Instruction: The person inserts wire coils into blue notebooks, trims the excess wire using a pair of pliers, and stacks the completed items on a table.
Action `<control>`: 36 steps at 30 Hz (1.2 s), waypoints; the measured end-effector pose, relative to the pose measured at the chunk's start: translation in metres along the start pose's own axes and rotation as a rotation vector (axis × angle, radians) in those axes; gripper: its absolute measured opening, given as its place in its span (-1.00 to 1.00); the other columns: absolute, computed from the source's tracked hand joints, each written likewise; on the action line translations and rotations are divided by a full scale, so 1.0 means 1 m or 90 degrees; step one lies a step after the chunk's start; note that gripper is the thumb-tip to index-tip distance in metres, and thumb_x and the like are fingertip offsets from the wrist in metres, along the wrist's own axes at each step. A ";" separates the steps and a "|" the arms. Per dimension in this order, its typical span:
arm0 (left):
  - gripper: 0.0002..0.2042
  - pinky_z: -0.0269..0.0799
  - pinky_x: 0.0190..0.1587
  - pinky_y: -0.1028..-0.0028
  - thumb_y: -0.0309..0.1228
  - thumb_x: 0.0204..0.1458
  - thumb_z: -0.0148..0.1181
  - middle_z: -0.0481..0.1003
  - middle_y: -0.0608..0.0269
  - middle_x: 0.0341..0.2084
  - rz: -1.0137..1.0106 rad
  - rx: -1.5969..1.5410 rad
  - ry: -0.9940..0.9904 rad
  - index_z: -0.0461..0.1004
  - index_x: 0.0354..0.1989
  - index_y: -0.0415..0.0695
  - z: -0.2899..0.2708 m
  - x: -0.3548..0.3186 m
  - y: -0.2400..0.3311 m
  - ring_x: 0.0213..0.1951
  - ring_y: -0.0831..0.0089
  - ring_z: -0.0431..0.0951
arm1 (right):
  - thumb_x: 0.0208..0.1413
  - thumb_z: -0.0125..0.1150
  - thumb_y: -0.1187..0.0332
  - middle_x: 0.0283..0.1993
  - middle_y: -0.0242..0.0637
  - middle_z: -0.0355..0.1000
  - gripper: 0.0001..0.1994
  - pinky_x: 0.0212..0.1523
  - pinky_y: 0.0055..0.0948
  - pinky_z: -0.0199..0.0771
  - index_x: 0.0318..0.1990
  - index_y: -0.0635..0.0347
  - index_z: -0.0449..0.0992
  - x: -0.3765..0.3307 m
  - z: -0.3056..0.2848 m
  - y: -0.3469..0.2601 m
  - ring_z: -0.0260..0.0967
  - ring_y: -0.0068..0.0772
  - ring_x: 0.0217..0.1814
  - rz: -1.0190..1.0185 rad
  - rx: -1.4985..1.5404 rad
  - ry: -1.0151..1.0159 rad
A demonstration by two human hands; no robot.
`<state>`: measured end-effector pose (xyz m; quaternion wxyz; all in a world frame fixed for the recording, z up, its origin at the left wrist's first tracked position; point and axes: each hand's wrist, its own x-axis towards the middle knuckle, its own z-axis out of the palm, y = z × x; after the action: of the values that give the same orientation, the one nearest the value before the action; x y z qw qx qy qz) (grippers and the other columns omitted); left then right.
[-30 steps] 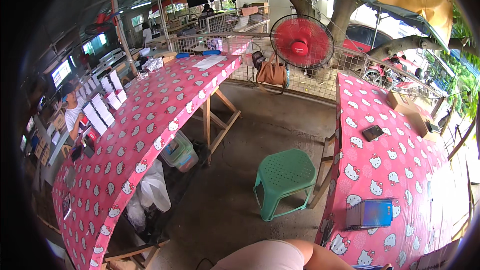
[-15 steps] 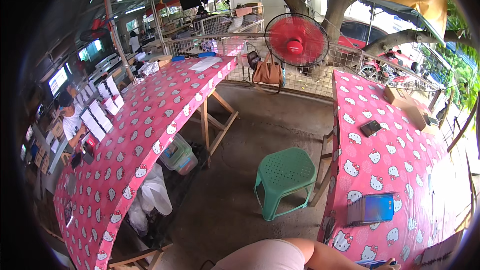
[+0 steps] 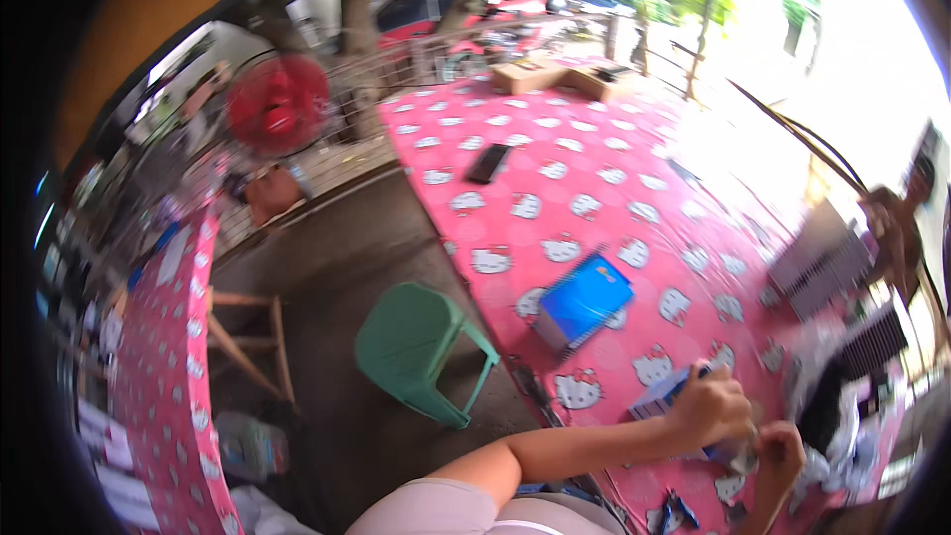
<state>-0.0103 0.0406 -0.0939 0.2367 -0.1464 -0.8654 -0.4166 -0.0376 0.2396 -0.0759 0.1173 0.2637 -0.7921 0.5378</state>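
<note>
My left hand point(image 3: 711, 406) is closed over a blue-covered notebook stack point(image 3: 654, 398) on the pink table. A small dark blue bit shows at its top, but what it grips is hidden. Just to the right, my right hand point(image 3: 781, 448) is closed with fingers pinched, close to the left one. A small pale blurred thing lies between the hands; I cannot make out its kind. Blue-handled pliers point(image 3: 677, 511) rest on the table below my hands. Farther off on the same table is another stack of blue spiral notebooks point(image 3: 586, 302).
The pink patterned table point(image 3: 515, 238) also bears a dark phone point(image 3: 487, 163) and cardboard boxes point(image 3: 530, 73). Spiral-bound stacks point(image 3: 820, 263) and clear plastic point(image 3: 842, 436) are at its right. A green stool point(image 3: 411, 337) stands left of it, and a red fan point(image 3: 277, 104) farther back.
The view has swung to the right, bringing the table's right side and both hands into sight. Earlier, only one hand showed at the lower edge, by a blue notebook.
</note>
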 end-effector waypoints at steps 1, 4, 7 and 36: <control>-0.80 0.00 0.10 0.07 -0.14 -0.02 0.24 0.52 0.36 -0.35 0.031 -0.021 0.049 0.59 -0.35 0.03 0.002 0.001 0.003 -0.13 0.37 0.43 | -0.05 0.22 0.60 -0.44 -0.37 0.35 -0.90 -0.43 -0.60 0.30 -0.39 0.23 0.42 -0.003 -0.008 -0.004 0.26 -0.60 -0.46 0.031 0.008 -0.001; -0.81 0.12 0.04 0.19 -0.18 -0.10 0.34 0.57 0.32 -0.38 0.031 -0.025 0.062 0.61 -0.42 0.00 -0.008 0.000 0.000 -0.19 0.34 0.46 | 0.00 0.26 0.51 -0.41 -0.37 0.39 -0.81 -0.46 -0.57 0.33 -0.23 0.23 0.40 0.002 -0.005 -0.022 0.30 -0.64 -0.42 0.204 0.055 -0.087; -0.83 0.16 -0.06 0.28 -0.29 -0.18 0.40 0.57 0.36 -0.41 0.026 0.028 0.069 0.64 -0.39 0.01 -0.011 -0.001 -0.008 -0.25 0.37 0.44 | -0.03 0.34 0.49 -0.36 -0.33 0.41 -0.66 -0.44 -0.53 0.35 -0.09 0.21 0.39 0.004 0.007 -0.034 0.35 -0.59 -0.35 0.179 -0.044 -0.118; -0.71 0.16 -0.03 0.22 -0.33 -0.34 0.49 0.52 0.38 -0.46 0.081 -0.020 -0.007 0.54 -0.40 -0.04 -0.009 0.010 -0.004 -0.22 0.32 0.45 | -0.13 0.29 0.44 -0.18 -0.05 0.49 -0.60 -0.03 -0.18 0.47 -0.06 0.21 0.43 -0.027 -0.032 0.122 0.45 -0.05 -0.05 0.215 -0.381 -0.055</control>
<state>-0.0179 0.0320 -0.0864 0.2552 -0.2073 -0.8491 -0.4135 -0.0846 0.3116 -0.1725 0.0654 0.1054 -0.9513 0.2822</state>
